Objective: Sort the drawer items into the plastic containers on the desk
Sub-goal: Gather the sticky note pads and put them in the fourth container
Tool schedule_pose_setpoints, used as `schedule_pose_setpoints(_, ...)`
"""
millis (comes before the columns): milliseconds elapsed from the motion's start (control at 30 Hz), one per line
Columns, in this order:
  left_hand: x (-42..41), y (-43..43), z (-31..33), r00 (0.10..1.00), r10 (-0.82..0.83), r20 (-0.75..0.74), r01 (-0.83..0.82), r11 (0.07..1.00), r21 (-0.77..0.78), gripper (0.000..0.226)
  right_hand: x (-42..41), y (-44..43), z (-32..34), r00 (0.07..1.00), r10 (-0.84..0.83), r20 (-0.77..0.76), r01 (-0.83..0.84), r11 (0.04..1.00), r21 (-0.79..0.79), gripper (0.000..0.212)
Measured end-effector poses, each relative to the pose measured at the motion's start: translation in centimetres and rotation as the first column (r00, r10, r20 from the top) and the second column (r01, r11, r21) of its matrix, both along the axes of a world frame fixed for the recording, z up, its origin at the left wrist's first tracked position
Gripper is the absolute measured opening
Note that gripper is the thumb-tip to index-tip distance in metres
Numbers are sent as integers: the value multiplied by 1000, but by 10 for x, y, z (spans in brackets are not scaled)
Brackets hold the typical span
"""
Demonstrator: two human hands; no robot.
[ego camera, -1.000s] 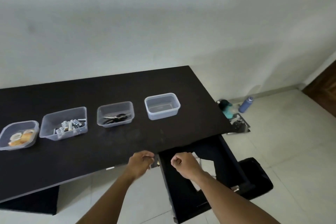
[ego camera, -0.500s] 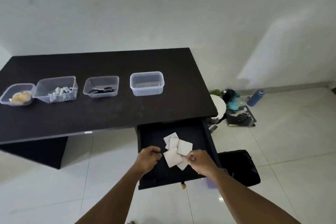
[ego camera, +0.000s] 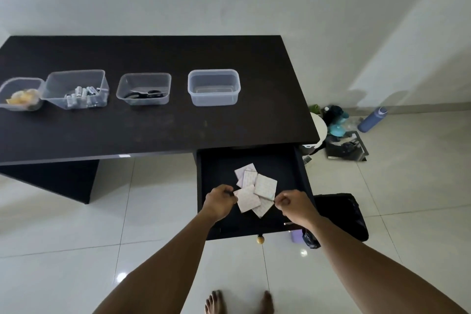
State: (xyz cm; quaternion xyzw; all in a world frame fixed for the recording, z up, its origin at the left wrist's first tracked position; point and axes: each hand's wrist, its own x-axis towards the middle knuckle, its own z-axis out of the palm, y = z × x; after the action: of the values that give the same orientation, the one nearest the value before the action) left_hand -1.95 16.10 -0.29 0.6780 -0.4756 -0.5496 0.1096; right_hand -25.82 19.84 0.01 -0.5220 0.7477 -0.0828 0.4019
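The left hand (ego camera: 219,201) has its fingers curled, with thumb and fingertips pinching the left corner of the nearest of several pale paper squares (ego camera: 254,190). The right hand (ego camera: 295,208) is curled as well, its thumb and forefinger closed on the right edge of the same loose pile. Both bare forearms reach in from the bottom of the view. The paper squares overlap one another in a small heap on the bottom of an open black drawer (ego camera: 219,168), toward its front half. The drawer is pulled out from under the right end of a dark surface (ego camera: 153,130), and a small round knob (ego camera: 260,239) shows at the middle of its front edge. Four clear plastic tubs stand in a row on the surface, well apart from the hands. Furthest right is an empty container (ego camera: 214,100). Left of it comes a container with scissors (ego camera: 144,74), then a container with batteries (ego camera: 58,84), and just beside that, partly cut off by the left edge, a container with yellow items (ego camera: 20,80). On the pale tiled floor, a black bag (ego camera: 341,214) sits just right of the drawer, and a blue bottle (ego camera: 372,119) lies near the white wall. The person's bare feet (ego camera: 216,302) show at the bottom edge
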Motion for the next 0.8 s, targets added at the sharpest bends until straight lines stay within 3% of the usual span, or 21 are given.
schedule_pose_setpoints(300,-24,-23,-43,996,-37,84,35,999,33,45,-25,-38,-47,997,70,19,-70,997,19,9)
schedule_pose_setpoints(467,-37,-35,-70,985,-19,173,8,998,66,55,-31,-61,-78,992,120,31,-121,992,29,20)
schedule_pose_setpoints(800,-57,-37,-99,975,11,224,-44,989,144,41,-28,-91,-103,986,164,-41,-165,986,-19,58)
